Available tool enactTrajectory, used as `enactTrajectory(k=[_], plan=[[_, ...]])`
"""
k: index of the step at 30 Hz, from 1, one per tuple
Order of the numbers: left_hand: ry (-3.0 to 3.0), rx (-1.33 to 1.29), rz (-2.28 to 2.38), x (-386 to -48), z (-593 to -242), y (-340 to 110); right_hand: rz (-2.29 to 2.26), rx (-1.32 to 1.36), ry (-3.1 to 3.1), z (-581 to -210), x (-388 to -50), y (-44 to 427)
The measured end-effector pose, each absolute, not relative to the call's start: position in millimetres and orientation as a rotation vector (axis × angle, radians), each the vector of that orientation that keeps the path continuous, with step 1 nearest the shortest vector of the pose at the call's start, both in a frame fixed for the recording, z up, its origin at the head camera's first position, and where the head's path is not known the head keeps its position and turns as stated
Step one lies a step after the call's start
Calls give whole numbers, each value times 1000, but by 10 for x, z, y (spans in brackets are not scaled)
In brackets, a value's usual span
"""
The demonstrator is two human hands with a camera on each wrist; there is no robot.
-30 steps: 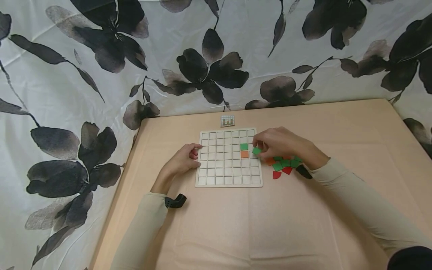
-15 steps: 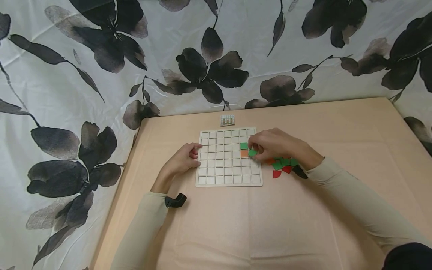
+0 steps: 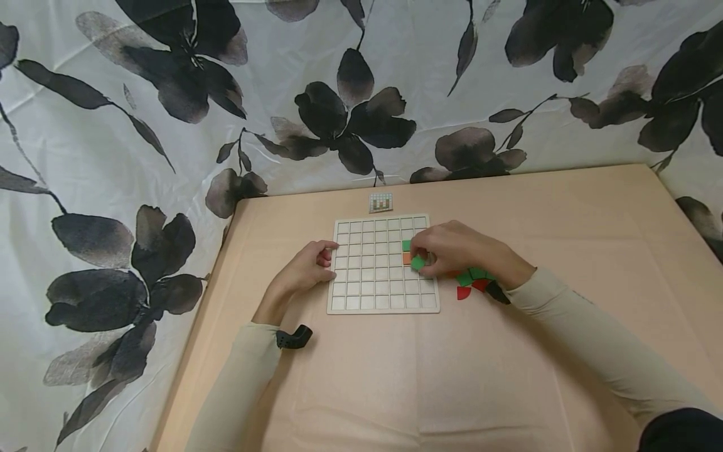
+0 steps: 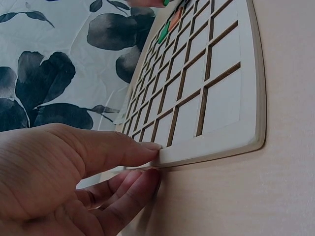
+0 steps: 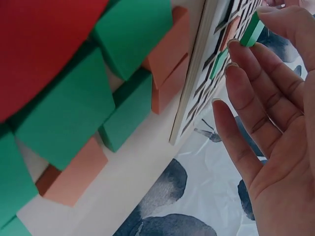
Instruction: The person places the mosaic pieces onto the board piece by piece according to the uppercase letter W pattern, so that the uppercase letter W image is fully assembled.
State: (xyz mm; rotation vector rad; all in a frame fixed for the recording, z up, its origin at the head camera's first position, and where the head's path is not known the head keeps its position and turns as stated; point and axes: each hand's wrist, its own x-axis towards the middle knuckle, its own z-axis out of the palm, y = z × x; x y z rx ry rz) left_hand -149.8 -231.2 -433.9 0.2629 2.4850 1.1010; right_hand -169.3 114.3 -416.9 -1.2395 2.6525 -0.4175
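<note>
A white grid board (image 3: 367, 289) lies on the table, with a green tile (image 3: 407, 245) and an orange tile (image 3: 407, 258) in its cells. My left hand (image 3: 304, 267) holds the board's left edge; in the left wrist view the thumb (image 4: 118, 147) touches the rim and the other fingers curl below. Over the board's right part, my right hand (image 3: 452, 248) pinches another green tile (image 3: 418, 262) between thumb and fingertips. The right wrist view shows this green tile (image 5: 252, 29) tilted and raised off the grid, its other fingers spread behind.
Right of the board lies a loose pile of green tiles (image 3: 474, 274), orange tiles (image 5: 74, 172) and red rounded pieces (image 3: 464, 293), partly hidden by my right hand. A small card with a printed grid (image 3: 381, 202) stands beyond the board. Floral fabric (image 3: 356, 125) hangs behind the table.
My right hand has moved left from beside the pile onto the board's right part, carrying the green tile, then slightly nearer to me. The left hand stays at the board's edge.
</note>
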Motion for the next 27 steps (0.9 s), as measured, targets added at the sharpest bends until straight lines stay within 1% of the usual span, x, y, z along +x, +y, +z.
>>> enactTrajectory(k=[27], plan=[[2489, 284, 1088, -1507, -4345, -2320, -316, -1389, 2627, -4239, -1666, 1018]])
